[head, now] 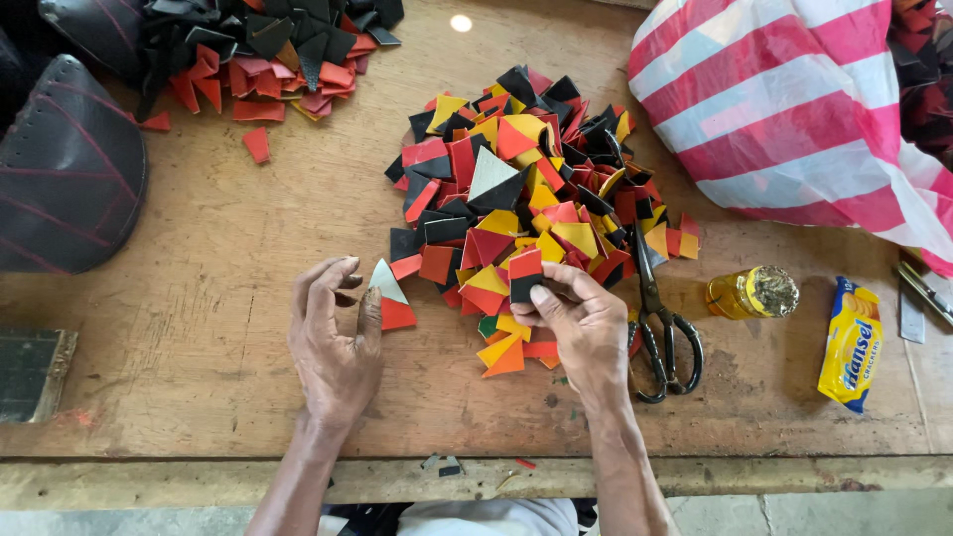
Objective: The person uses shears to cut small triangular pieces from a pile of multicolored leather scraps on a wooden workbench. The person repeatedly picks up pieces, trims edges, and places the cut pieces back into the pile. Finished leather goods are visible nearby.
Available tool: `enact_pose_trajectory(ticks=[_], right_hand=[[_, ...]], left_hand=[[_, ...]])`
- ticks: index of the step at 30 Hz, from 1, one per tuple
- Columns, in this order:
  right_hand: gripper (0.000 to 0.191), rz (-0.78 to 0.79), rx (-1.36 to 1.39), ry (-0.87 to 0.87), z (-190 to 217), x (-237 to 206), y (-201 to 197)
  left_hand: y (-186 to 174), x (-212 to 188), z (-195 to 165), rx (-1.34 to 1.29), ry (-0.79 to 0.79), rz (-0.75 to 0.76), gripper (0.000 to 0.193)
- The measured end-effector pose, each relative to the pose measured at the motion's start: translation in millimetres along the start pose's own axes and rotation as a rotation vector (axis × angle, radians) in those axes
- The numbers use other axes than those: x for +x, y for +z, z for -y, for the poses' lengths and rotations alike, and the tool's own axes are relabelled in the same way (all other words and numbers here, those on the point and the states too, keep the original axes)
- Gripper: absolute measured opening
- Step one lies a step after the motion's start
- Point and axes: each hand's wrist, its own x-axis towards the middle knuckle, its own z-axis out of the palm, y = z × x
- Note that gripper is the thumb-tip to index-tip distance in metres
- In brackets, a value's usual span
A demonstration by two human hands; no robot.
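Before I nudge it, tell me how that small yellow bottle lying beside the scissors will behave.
The yellow bottle lies on its side on the wooden table, so it would probably roll. It looks small and likely light. Rolling left, it might stop against the scissors.

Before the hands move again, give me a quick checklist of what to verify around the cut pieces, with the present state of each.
1. Right hand pinches a red-and-black piece: ok.
2. Left hand touches the red-and-white piece flat on the table: ok.
3. Scissors lie closed, beside the right hand: ok.
4. Amber bottle capped tight: cannot tell.
5. Pile of pieces clear of the table edge: ok.
6. Yellow snack packet apart from the pile: ok.
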Motion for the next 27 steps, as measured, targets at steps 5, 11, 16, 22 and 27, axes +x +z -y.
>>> enact_pose_trajectory(ticks=[5, 11, 16, 22, 27], right_hand=[[0.027, 0.012, 0.023, 0.047, -4.0, -6.1, 3.6], [0.023, 0.071, 0.020, 0.077, -8.8, -20.2, 19.4], [0.025, 0.151, 0.106, 0.264, -7.8, -34.8, 47.0], [0.042, 0.208, -0.241, 0.148, 11.9, -48.9, 54.4], [0.034, 0.322, -0.534, -0.123, 10.7, -64.9, 47.5]], left_hand=[[0.3, -2.4, 2.5, -0.101, 0.027, -0.010, 0.037], [-0.8, -3.7, 5.3, -0.265, 0.022, 0.098, 0.028], [-7.5, -8.8, 3.5, -0.397, -0.037, 0.383, 0.032], [-2.8, -7.5, 2.7, -0.572, -0.358, 0.405, 0.026], [1.8, -4.4, 3.3, -0.553, -0.436, 0.370, 0.040]])
